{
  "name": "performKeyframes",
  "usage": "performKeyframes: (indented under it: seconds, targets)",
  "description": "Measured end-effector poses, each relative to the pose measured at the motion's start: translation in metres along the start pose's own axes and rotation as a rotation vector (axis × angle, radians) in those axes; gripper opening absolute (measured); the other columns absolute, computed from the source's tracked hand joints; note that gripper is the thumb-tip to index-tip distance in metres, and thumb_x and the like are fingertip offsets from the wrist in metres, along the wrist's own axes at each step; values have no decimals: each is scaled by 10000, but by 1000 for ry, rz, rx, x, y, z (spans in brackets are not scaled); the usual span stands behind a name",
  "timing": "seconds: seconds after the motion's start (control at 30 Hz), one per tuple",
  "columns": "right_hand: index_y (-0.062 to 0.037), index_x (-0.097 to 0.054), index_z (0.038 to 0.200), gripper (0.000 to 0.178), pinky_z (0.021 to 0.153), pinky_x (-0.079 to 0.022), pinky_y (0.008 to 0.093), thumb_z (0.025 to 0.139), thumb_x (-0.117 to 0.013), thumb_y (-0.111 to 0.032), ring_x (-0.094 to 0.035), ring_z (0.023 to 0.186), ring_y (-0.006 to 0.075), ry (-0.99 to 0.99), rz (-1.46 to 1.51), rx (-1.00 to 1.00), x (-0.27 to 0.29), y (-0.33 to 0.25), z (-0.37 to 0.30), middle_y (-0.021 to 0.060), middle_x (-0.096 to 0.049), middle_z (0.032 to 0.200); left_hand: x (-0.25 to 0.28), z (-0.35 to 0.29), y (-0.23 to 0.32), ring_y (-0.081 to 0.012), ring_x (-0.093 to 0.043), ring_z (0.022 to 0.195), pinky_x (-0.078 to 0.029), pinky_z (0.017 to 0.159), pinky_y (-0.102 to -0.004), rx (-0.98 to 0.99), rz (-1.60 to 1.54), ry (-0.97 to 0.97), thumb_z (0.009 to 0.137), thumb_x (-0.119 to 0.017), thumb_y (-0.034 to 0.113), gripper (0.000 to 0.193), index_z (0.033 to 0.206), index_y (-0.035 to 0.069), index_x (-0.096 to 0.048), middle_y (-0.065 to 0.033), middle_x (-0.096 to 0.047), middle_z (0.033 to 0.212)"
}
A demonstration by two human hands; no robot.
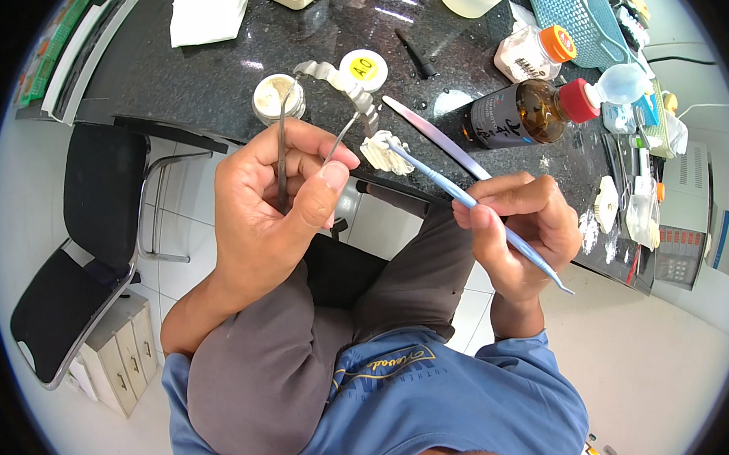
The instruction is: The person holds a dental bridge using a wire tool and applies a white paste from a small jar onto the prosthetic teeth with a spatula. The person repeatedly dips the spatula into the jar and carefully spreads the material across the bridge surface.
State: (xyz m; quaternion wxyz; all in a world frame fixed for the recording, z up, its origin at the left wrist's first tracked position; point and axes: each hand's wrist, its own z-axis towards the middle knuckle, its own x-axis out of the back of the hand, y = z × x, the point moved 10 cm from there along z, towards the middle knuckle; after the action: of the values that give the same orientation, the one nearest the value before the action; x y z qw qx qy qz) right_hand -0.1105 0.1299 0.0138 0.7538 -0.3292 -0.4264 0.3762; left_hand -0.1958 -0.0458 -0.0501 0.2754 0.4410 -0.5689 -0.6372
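My left hand [278, 203] is closed round a dark metal tool [281, 154] with two slender prongs. The prongs meet a curved, greyish row of tooth-shaped dental crowns [343, 84], held up over the counter's front edge. My right hand [523, 233] pinches a light blue double-ended dental carving tool [452, 187]. Its far tip is at a mound of cream-white paste [384, 153], just below the crowns' right end. An open jar [276, 97] of pale powder stands behind my left hand, and a white lid with a yellow label [363, 70] lies beside it.
On the dark speckled counter [307, 35] lie a purple-and-white nail file [438, 137], an amber bottle [510, 115] on its side and an orange-capped jar [534, 53]. A blue basket [575, 19] stands far right. A black chair [95, 198] is at left.
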Motion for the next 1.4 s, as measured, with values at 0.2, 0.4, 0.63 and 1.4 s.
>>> performKeyframes:
  seconds: [0.2,0.4,0.63,1.4]
  targets:
    - [43,-531,843,155,533,-510,271,740,-647,40,-642,664,196,66,175,182,11,-17,3,185,-630,730,1,-1,0,10,-460,529,-349,492,-148,20,17,7,857,-598,91,112,893,-12,-576,27,-550,620]
    - [41,-548,881,182,551,-534,286,737,-658,50,-653,637,231,121,308,361,-3,-34,9,203,-630,751,0,0,0,17,-455,539,-349,488,-148,26,17,-2,856,-602,74,100,894,-13,-571,27,-560,640]
    - [40,-571,863,225,540,-534,266,679,-695,75,-665,637,217,69,187,387,-13,-34,12,183,-648,747,1,-1,-2,19,-461,548,-354,491,-145,26,4,-7,852,-610,61,99,899,-16,-567,22,-569,655]
    - [55,-559,873,211,535,-534,263,700,-678,75,-662,639,216,62,168,396,-15,-34,13,200,-646,760,-1,0,-1,14,-458,533,-349,484,-149,6,-2,-21,858,-608,80,125,904,-27,-562,21,-550,621]
